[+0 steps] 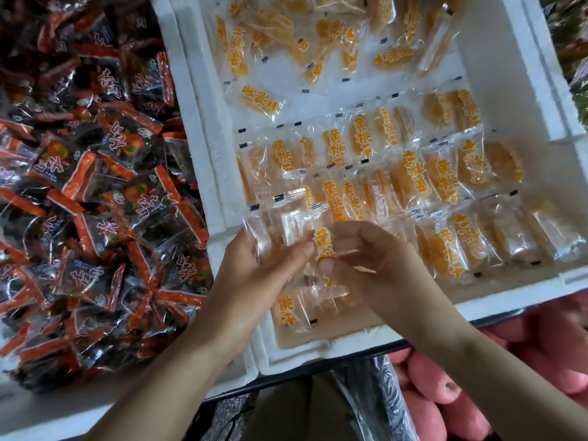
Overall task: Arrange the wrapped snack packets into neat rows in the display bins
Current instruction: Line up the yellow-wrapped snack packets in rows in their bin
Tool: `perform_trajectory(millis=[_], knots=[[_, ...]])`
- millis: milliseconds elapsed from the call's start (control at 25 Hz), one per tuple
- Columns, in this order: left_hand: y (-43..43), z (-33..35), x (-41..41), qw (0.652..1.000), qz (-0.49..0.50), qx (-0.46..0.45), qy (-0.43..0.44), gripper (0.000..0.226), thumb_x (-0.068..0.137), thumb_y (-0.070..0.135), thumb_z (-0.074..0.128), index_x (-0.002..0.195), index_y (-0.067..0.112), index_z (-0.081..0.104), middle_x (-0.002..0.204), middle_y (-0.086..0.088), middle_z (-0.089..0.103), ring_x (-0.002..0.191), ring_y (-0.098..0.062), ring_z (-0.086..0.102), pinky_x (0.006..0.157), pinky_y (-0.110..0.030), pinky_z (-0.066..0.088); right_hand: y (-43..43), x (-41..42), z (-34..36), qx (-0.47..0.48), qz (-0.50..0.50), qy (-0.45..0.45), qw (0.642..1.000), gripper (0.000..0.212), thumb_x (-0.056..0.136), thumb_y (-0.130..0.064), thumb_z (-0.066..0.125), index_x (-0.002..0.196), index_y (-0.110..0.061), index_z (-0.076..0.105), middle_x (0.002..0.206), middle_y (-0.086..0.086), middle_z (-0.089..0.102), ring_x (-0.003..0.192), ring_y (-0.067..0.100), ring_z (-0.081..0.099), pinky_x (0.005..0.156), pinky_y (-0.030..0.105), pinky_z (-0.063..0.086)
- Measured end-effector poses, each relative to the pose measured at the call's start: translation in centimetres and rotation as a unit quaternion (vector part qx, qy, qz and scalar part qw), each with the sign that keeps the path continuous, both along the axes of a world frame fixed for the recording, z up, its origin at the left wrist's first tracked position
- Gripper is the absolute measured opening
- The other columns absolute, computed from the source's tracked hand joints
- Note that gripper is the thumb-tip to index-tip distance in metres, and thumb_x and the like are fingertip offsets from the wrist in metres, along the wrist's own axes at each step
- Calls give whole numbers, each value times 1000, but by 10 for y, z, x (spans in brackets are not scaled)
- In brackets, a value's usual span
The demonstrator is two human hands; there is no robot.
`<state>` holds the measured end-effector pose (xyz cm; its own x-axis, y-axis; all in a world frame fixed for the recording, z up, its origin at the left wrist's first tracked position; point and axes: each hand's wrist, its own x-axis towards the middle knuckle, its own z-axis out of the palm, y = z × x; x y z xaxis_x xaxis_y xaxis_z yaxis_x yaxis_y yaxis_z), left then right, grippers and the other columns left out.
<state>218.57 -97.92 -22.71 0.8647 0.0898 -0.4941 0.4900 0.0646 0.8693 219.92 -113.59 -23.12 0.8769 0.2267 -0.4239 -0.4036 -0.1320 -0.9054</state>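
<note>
The white foam display bin (203, 154) fills most of the view. Its far half holds loose clear packets of yellow dried fruit (302, 49) lying at all angles. Its near half carries 3 overlapping rows of the same packets (413, 183), running from the right wall towards the left. Against its left wall stands a second white bin (47, 418), heaped with unsorted dark packets with red-orange ends (79, 186).

Both hands work over the near-left corner of the first bin, where the bottom is partly bare. The left hand (254, 275) grasps a small bunch of clear packets (286, 227), thumb clamped across them. The right hand (375, 259), fingers curled, pinches 1 packet with orange lettering (322, 243) at the bunch's right side, touching the left thumb.

The step in hand looks like feeding packets singly from the bunch to finish the nearest row. The next move probably calls for pulling that packet free and laying it, lettering up, overlapped against the row's left end.
</note>
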Motion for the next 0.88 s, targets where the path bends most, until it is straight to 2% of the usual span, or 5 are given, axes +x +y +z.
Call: perform_trajectory(millis=[160, 360, 560, 720, 880], knots=[[4, 0, 6, 1000, 15, 4, -18, 43, 69, 33, 78, 107, 30, 58, 98, 1, 75, 93, -17, 71, 90, -49, 52, -8, 1, -1, -10, -1, 24, 1000, 19, 81, -5, 67, 79, -7, 48, 63, -1, 51, 56, 9, 54, 57, 22, 45], [5, 1, 7, 999, 30, 23, -22, 41, 63, 36, 72, 101, 35, 59, 82, 15, 72, 85, -2, 68, 70, -15, 49, -14, -3, -11, -75, -6, 27, 997, 17, 83, -13, 67, 73, -13, 53, 59, -10, 56, 58, 9, 56, 60, 19, 48], [3, -4, 4, 999, 31, 35, -7, 28, 64, 41, 72, 87, 50, 59, 88, 27, 69, 90, 8, 64, 79, -20, 40, -3, -8, -28, -252, 109, -63, 959, 6, 85, -21, 67, 88, -25, 62, 66, -14, 60, 54, -2, 55, 64, 14, 44], [3, -11, 3, 998, 34, 47, -2, 29, 79, 31, 72, 105, 32, 58, 77, 23, 65, 85, 2, 62, 79, -25, 39, 3, -4, -35, -271, 114, -74, 953, 26, 84, -19, 69, 108, -20, 59, 81, -5, 72, 62, 8, 61, 68, 21, 46], [2, -8, 5, 998, 50, 28, -11, 23, 83, 23, 69, 101, 33, 59, 84, 22, 70, 87, 6, 65, 81, -26, 42, 0, -4, -33, -293, 168, -113, 934, 28, 88, -23, 64, 113, -17, 56, 87, -1, 71, 72, 17, 66, 73, 37, 52]])
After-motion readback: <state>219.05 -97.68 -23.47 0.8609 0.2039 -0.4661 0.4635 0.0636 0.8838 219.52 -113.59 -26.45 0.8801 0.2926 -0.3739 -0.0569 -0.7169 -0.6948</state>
